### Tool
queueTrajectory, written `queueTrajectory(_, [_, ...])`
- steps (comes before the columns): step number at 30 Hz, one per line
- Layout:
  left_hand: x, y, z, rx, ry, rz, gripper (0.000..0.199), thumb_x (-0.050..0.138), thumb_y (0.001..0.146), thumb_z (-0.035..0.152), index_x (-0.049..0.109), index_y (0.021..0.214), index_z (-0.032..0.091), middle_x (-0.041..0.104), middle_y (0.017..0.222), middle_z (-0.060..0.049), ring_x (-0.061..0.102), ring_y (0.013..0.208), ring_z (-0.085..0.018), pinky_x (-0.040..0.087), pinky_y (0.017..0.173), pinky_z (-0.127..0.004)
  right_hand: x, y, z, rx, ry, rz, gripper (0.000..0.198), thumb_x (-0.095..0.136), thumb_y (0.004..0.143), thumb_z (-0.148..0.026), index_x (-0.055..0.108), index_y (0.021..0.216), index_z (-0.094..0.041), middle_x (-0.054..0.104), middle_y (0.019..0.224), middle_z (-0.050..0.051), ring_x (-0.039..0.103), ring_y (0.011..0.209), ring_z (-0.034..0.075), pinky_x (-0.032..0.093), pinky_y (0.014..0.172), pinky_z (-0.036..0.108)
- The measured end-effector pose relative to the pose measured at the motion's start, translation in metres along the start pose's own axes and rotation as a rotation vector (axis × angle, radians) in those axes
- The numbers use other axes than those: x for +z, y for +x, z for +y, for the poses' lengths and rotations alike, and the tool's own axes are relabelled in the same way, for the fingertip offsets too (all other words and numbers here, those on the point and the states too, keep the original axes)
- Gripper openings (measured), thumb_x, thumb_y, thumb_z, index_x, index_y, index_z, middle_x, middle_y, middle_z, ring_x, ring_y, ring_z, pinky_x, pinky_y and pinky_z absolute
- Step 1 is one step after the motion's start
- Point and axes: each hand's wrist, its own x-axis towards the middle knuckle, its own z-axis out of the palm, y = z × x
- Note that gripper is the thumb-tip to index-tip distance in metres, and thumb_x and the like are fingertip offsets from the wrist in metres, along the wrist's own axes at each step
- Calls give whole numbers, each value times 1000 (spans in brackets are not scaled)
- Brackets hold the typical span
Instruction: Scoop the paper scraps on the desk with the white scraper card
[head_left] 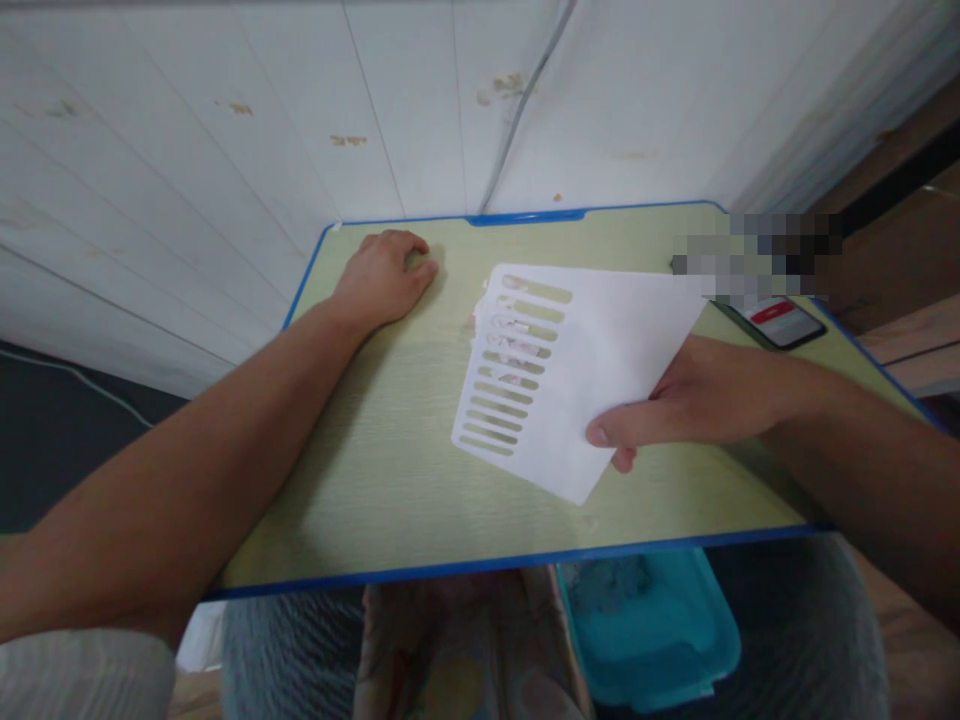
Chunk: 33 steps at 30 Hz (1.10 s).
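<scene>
White slotted card [600, 340] lay in mid-air over the table [375, 450], right of its middle, slots toward the left edge. By the table's far left corner the left hand [386, 280] rested, loosely curled, thumb apart from forefinger, nothing showing in its hold. Pinkish scraps [517, 346] of some kind showed through the upper slots; whether they touched the card could not be told. The right hand [675, 400] pinched the card's plain end, thumb on top, fingers beneath. That grip looked sound: thumb clear of the slots, best pressed lightly so the sheet would not bow, with the left hand free to steady the slotted end. Near the right edge sat a phone [780, 322].
</scene>
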Motion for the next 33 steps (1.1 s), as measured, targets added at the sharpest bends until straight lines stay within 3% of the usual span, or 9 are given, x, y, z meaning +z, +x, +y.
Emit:
queueTrajectory(4, [4, 3, -3, -6, 4, 7, 42, 58, 106, 41, 72, 138, 17, 73, 150, -7, 58, 135, -25, 40, 131, -48, 2, -2, -2, 43, 37, -85, 5, 87, 88, -22, 85, 90, -18, 84, 79, 5, 80, 64, 20, 67, 58, 26])
queueTrajectory(7, [7, 7, -7, -5, -9, 0, 38, 61, 108, 39, 70, 138, 17, 72, 151, -7, 56, 135, -24, 37, 132, -47, 1, -4, -5, 59, 55, -161, 2, 85, 89, -19, 85, 91, -18, 83, 78, 3, 80, 64, 19, 66, 56, 24])
queueTrajectory(11, [10, 8, -11, 11, -20, 24, 36, 61, 110, 38, 69, 138, 16, 73, 150, -8, 55, 136, -25, 36, 132, -48, -2, -4, -4, 26, 4, -139, 6, 84, 92, -23, 84, 88, -18, 83, 78, 3, 80, 64, 20, 65, 58, 25])
queueTrajectory(13, [12, 6, -11, 27, -16, 52, 34, 62, 108, 36, 72, 134, 17, 74, 147, -10, 59, 136, -28, 40, 130, -49, -5, -2, 0, -56, -69, -9, 16, 84, 95, -29, 82, 82, -20, 82, 75, 3, 78, 65, 20, 65, 61, 28])
queueTrajectory(18, [19, 5, -12, 44, -17, 90, 35, 62, 104, 37, 77, 129, 19, 76, 141, -13, 64, 138, -34, 46, 126, -55, -13, 4, 13, -212, -401, 639, 46, 78, 102, -50, 75, 63, -26, 76, 67, 4, 78, 74, 27, 65, 90, 46])
queueTrajectory(20, [21, 6, -13, 37, -18, 103, 35, 63, 103, 37, 77, 130, 19, 76, 141, -13, 65, 138, -35, 46, 127, -57, -12, 7, 16, -210, -486, 744, 50, 75, 103, -56, 74, 61, -27, 76, 67, 3, 77, 75, 29, 62, 97, 50])
queueTrajectory(28, [21, 5, -12, 41, -19, 108, 35, 63, 103, 37, 77, 129, 20, 76, 141, -14, 66, 136, -34, 49, 125, -58, 8, 16, 23, -156, -470, 641, 48, 73, 101, -50, 66, 59, -28, 80, 69, 3, 76, 62, 24, 60, 63, 37])
queueTrajectory(33, [18, 4, -10, 31, -10, 100, 34, 63, 103, 36, 78, 129, 20, 76, 142, -15, 66, 138, -36, 49, 125, -58, 6, 14, 21, -157, -456, 635, 42, 73, 98, -44, 67, 60, -28, 74, 59, 2, 73, 57, 23, 61, 63, 37])
